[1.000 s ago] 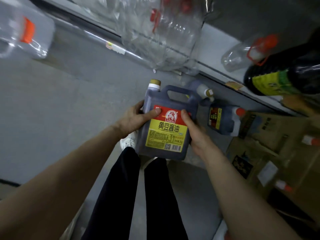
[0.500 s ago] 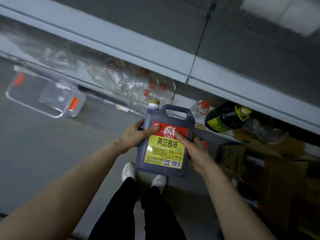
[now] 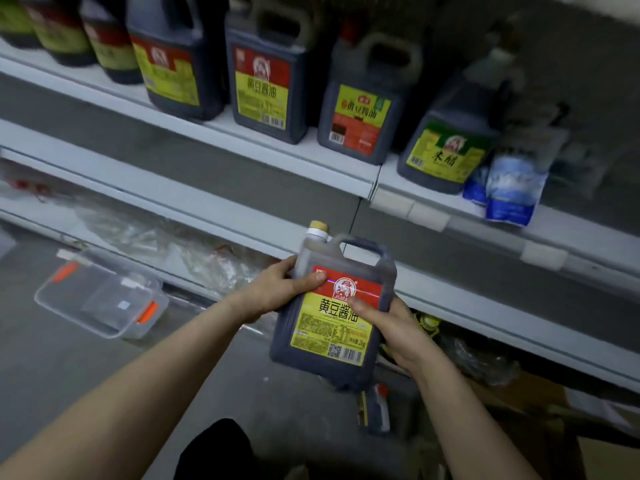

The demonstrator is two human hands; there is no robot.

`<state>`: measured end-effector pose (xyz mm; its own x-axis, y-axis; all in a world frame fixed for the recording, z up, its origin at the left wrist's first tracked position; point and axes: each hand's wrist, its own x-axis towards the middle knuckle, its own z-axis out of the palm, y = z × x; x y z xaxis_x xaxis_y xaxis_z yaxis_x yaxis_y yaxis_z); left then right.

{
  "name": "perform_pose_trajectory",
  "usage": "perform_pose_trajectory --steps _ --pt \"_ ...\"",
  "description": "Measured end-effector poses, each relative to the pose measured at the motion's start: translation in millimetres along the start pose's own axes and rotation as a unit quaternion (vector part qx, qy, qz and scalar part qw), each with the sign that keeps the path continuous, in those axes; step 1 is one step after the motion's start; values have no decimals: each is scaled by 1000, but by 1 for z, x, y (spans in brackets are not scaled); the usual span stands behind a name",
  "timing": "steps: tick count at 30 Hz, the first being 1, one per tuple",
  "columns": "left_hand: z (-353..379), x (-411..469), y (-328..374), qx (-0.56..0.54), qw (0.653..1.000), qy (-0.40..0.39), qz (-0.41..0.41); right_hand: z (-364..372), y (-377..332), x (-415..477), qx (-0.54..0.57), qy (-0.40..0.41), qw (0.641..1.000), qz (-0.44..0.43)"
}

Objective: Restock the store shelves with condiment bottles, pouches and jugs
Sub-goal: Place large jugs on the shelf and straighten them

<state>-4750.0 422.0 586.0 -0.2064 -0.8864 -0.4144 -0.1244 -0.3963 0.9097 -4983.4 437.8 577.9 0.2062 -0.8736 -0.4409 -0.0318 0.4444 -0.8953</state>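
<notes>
- Up comes the view: a stocked upper shelf [image 3: 263,147] now shows, four handled jugs in a row, grey floor [image 3: 52,368] below.
- Soy sauce jug [image 3: 332,317] sits mid-air, near the shelving.
- Left hand [image 3: 277,289] and right hand [image 3: 394,327] clasp its sides.

1. The top of the picture cuts off the tall bottles [image 3: 65,32] on the top shelf [image 3: 242,140], so their caps do not show.
2. The jug [image 3: 332,313] covers most of the fingers of the left hand [image 3: 277,291] and the right hand [image 3: 391,327]; only the thumbs lie on the label.
3. The small words low on the label are too tiny to read.
4. The plastic wrap [image 3: 145,237] under the lower shelf is blurry, and what is inside it cannot be told.
5. The blue bags [image 3: 512,188] are blurry, and their words cannot be read.
6. The small bottle [image 3: 377,410] on the floor is partly behind the jug.
</notes>
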Motion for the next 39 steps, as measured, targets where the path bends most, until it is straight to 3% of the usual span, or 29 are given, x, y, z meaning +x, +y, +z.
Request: perform_pose_trajectory --steps 11,16,33,39 --pt "-52 11 91 5 989 -21 144 22 -97 19 -64 19 987 -147" --pt "-98 32 126 29 979 -25 200 49 -135 53 -81 67 974 -201" --pt "-244 89 182 85 943 -55 316 147 -208 148 -121 165 933 -296" --pt "-276 108 190 116 933 -31 338 172 -221 178 -155 199 913 -321"
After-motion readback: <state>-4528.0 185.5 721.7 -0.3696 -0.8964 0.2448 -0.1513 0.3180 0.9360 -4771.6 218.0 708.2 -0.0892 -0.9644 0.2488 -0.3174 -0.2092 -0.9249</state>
